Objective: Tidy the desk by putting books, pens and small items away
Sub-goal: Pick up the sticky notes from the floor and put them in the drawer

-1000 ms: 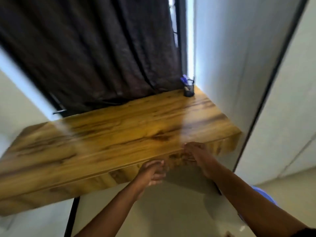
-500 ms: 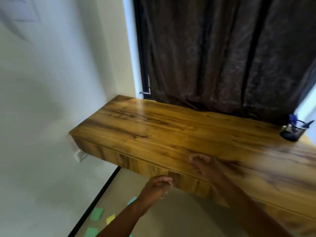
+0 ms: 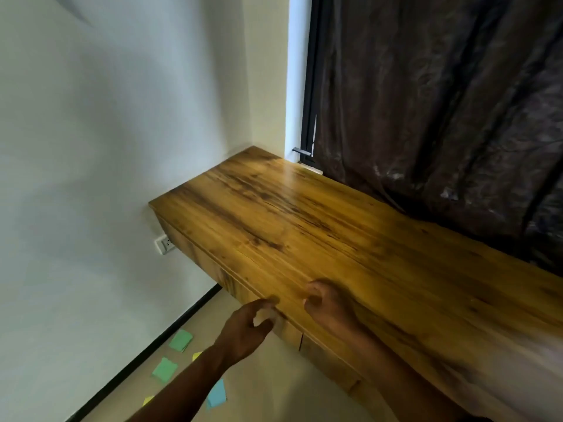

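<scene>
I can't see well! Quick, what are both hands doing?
Left hand: open, fingers by the desk edge, holding nothing.
Right hand: fingers loosely curled over the desk, holding nothing.

No readable text or labels anywhere.
</scene>
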